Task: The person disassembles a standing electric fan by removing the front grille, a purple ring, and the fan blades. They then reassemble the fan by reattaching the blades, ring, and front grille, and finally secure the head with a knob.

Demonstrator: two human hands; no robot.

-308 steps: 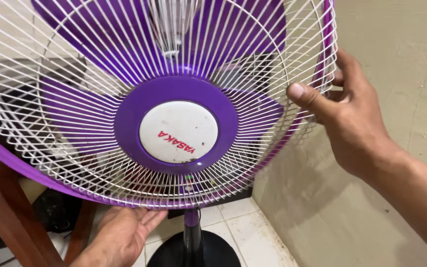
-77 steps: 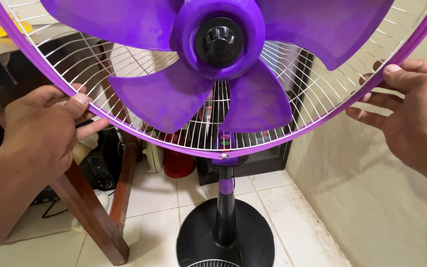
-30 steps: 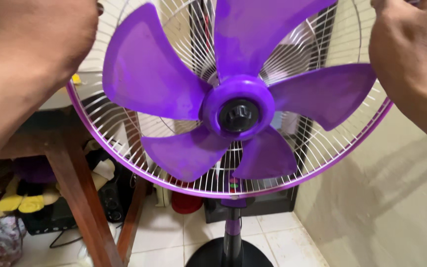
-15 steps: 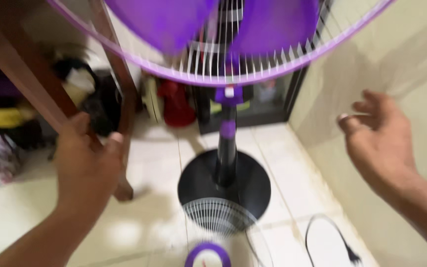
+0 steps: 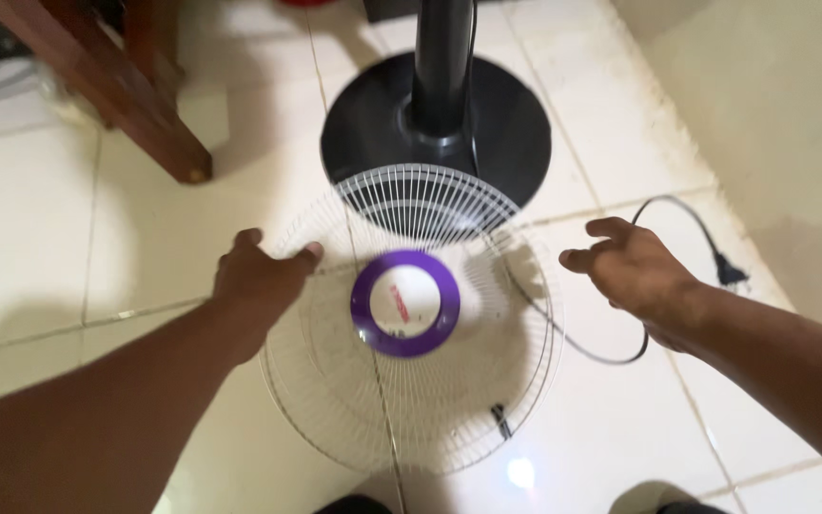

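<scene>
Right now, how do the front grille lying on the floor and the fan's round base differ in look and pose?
The front grille is open white wirework with a purple centre disc; the round base is solid black. The grille lies loose on the tiles, its far edge overlapping the base, while the base carries the upright pole. The left hand and right hand reach toward the grille, not the base. Both are round.

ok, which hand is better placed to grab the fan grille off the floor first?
Left, probably. The left hand is spread right at the rim of the white wire grille, seemingly touching its upper-left edge. The right hand hovers just off the grille's right edge, over the black power cord.
</scene>
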